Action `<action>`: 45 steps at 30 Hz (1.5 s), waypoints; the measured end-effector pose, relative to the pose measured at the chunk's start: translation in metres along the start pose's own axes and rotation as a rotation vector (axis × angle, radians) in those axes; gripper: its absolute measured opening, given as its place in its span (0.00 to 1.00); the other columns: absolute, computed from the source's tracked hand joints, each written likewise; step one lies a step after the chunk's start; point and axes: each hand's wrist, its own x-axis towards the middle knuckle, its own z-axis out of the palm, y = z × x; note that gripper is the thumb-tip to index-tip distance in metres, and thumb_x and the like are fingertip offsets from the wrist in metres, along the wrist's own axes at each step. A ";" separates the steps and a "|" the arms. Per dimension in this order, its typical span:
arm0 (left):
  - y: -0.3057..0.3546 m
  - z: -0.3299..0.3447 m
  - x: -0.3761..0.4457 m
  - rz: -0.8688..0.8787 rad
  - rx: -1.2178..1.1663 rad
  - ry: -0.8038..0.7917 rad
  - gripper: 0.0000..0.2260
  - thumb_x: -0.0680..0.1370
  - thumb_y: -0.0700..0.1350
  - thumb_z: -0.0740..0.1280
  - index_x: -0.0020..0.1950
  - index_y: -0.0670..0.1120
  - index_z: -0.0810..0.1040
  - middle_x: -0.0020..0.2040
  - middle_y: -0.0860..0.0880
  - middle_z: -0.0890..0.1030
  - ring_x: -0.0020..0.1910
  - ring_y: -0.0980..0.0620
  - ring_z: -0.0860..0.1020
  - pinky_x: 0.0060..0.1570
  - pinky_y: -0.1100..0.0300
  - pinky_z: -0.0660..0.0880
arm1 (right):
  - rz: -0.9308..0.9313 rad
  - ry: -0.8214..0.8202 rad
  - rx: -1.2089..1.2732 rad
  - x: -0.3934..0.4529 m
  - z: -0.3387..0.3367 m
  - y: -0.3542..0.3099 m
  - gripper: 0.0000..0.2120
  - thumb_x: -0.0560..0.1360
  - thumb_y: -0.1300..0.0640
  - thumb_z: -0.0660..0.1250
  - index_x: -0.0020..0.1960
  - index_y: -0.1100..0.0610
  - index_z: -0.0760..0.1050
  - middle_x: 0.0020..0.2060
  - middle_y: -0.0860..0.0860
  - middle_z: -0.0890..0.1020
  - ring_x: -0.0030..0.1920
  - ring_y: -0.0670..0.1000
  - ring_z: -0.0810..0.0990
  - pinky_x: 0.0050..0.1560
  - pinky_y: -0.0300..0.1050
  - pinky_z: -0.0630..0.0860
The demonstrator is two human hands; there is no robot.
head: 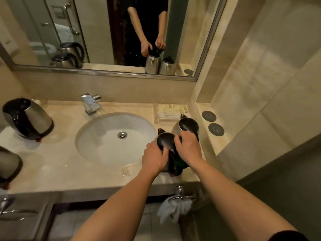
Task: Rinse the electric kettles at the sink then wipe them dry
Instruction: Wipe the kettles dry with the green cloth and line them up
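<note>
The kettle being worked point(165, 141) stands upright on the bench point(57, 164), just right of the sink point(97, 136) and touching or nearly touching its rim; a small puddle point(129, 169) lies on the bench at the sink's near-right edge. The long axis of this kettle runs vertically, and its dark lid faces the camera. The left hand point(155, 156) sits on the near-left side of the kettle, fingers curled over the lid edge and upper body, steadying it. The right hand point(188, 146) sits on the side of the kettle farther from the sink, fingers curled and pinching a dark green cloth point(180, 163) against the handle region; the cloth hangs down the near side of the kettle. Both hands are in contact, so neither has a reach advantage; the right hand carries the wiping tool and the left hand provides the hold. A second kettle point(188, 126) stands just beyond the first, farther right of the sink and very close to it. Two more kettles stand well left of the sink: one point(27, 117) at the far left of the bench, one point(9, 164) at the near-left edge, partly cut off. Judged from this arrangement, the step in hand is drying, and the next stroke likely calls for the cloth to travel down the vertical body while the left hand resists rotation.
</note>
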 end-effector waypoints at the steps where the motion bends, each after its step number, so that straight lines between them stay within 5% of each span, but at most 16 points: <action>1: -0.001 0.008 -0.002 -0.028 -0.040 0.027 0.25 0.80 0.62 0.59 0.62 0.42 0.77 0.55 0.41 0.80 0.54 0.39 0.80 0.54 0.45 0.79 | -0.002 -0.009 0.010 0.000 -0.001 0.004 0.15 0.82 0.50 0.59 0.43 0.57 0.75 0.40 0.51 0.76 0.44 0.55 0.76 0.42 0.56 0.76; 4: -0.006 0.032 -0.006 -0.067 -0.118 0.067 0.24 0.79 0.65 0.59 0.44 0.46 0.79 0.42 0.46 0.83 0.42 0.44 0.82 0.35 0.55 0.73 | -0.011 -0.028 0.036 0.000 -0.001 0.012 0.15 0.82 0.49 0.58 0.45 0.57 0.75 0.42 0.51 0.77 0.46 0.55 0.76 0.45 0.56 0.77; 9: 0.015 0.044 -0.016 -0.161 -0.371 0.104 0.16 0.84 0.55 0.65 0.43 0.46 0.80 0.35 0.53 0.80 0.36 0.55 0.78 0.35 0.61 0.69 | -0.005 -0.066 0.065 0.001 -0.001 0.019 0.15 0.83 0.50 0.59 0.43 0.58 0.74 0.43 0.51 0.76 0.48 0.55 0.75 0.45 0.52 0.73; 14: 0.023 0.060 -0.019 -0.223 -0.483 0.159 0.20 0.85 0.54 0.63 0.39 0.44 0.77 0.31 0.50 0.79 0.31 0.52 0.79 0.31 0.60 0.68 | -0.008 -0.079 0.078 -0.002 -0.003 0.028 0.13 0.83 0.51 0.59 0.43 0.56 0.72 0.43 0.51 0.75 0.48 0.56 0.75 0.49 0.54 0.74; 18: 0.030 0.067 -0.021 -0.236 -0.515 0.167 0.25 0.87 0.54 0.59 0.34 0.44 0.78 0.31 0.49 0.79 0.32 0.50 0.78 0.37 0.56 0.70 | -0.016 -0.105 0.071 -0.004 -0.004 0.034 0.14 0.83 0.51 0.59 0.40 0.55 0.69 0.42 0.52 0.74 0.48 0.57 0.75 0.46 0.51 0.69; 23: 0.038 0.088 -0.023 -0.394 -0.677 0.079 0.33 0.86 0.64 0.51 0.44 0.40 0.84 0.44 0.40 0.86 0.48 0.40 0.83 0.56 0.45 0.80 | -0.018 -0.098 0.075 -0.010 -0.007 0.042 0.14 0.83 0.52 0.60 0.42 0.56 0.70 0.42 0.54 0.76 0.47 0.57 0.75 0.46 0.53 0.72; 28: 0.039 0.097 -0.023 -0.451 -0.852 0.113 0.32 0.86 0.64 0.56 0.40 0.40 0.82 0.35 0.45 0.81 0.41 0.44 0.79 0.46 0.48 0.75 | -0.023 -0.103 0.076 -0.011 -0.009 0.046 0.13 0.84 0.51 0.59 0.42 0.56 0.71 0.43 0.53 0.76 0.47 0.55 0.74 0.46 0.50 0.69; 32: 0.036 0.099 -0.030 -0.487 -0.715 0.220 0.30 0.84 0.68 0.56 0.43 0.44 0.80 0.42 0.46 0.82 0.47 0.43 0.80 0.53 0.49 0.76 | -0.021 -0.113 0.088 -0.014 -0.002 0.045 0.15 0.84 0.50 0.59 0.44 0.58 0.74 0.43 0.52 0.76 0.47 0.54 0.75 0.47 0.52 0.73; 36: 0.019 0.080 -0.032 -0.543 -0.622 0.298 0.30 0.81 0.68 0.61 0.41 0.42 0.81 0.42 0.42 0.82 0.45 0.42 0.80 0.49 0.49 0.77 | -0.040 -0.113 0.104 -0.011 0.001 0.037 0.15 0.84 0.51 0.59 0.48 0.61 0.77 0.45 0.54 0.78 0.48 0.55 0.75 0.47 0.53 0.74; 40: 0.006 0.060 -0.034 -0.552 -0.572 0.297 0.30 0.79 0.69 0.64 0.37 0.43 0.79 0.41 0.43 0.82 0.44 0.41 0.80 0.48 0.49 0.78 | -0.059 -0.132 0.086 -0.006 0.002 0.020 0.17 0.84 0.50 0.58 0.50 0.61 0.77 0.47 0.55 0.78 0.50 0.55 0.75 0.49 0.55 0.75; 45: 0.000 0.054 -0.031 -0.604 -0.564 0.233 0.37 0.74 0.76 0.64 0.47 0.40 0.81 0.48 0.42 0.84 0.50 0.40 0.82 0.59 0.44 0.80 | -0.044 -0.123 0.081 -0.007 0.007 0.013 0.16 0.84 0.49 0.58 0.52 0.60 0.78 0.48 0.54 0.79 0.51 0.55 0.76 0.52 0.56 0.77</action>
